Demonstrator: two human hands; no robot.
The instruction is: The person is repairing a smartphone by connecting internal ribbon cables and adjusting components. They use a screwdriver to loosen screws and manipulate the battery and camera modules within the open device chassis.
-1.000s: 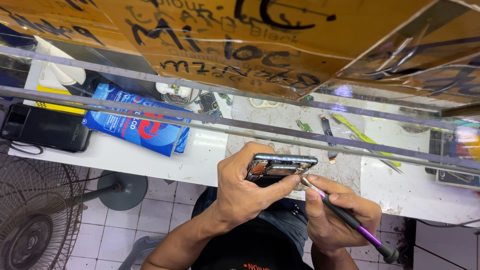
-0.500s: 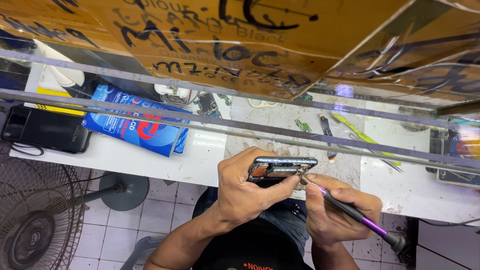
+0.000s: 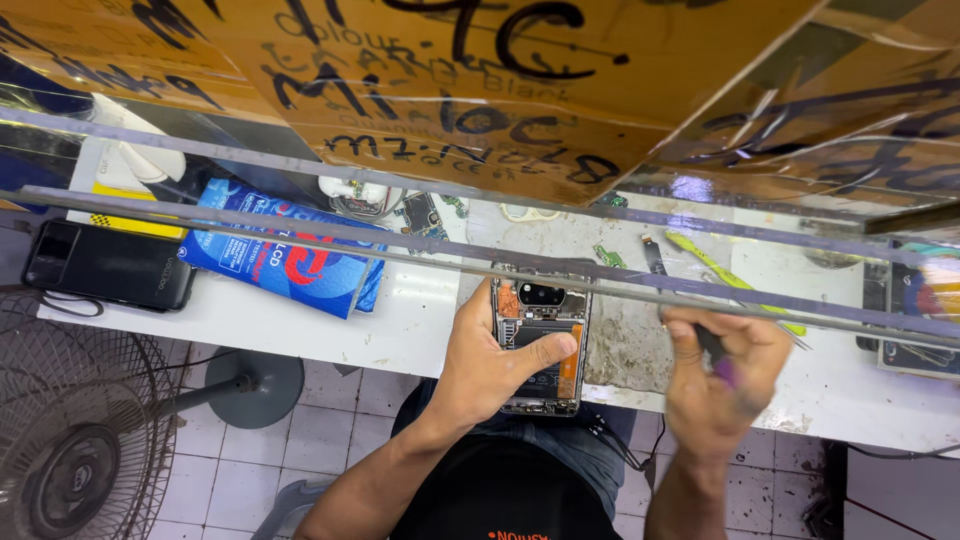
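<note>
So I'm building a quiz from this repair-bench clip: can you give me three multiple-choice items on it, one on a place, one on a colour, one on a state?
1. Where does the black box lie on the white bench?
A. at its left end
B. beside the yellow-green pry tool
C. under the opened phone

2. What is the main colour of the flat packet beside the black box?
A. green
B. blue
C. white

3. How is the phone being held?
A. closed, screen up
B. opened, insides showing
C. wrapped in film

Answers:
1. A, the black box sits at the far left of the bench.
2. B, the packet is mostly blue.
3. B, the left hand grips the phone with its parts exposed.
</note>
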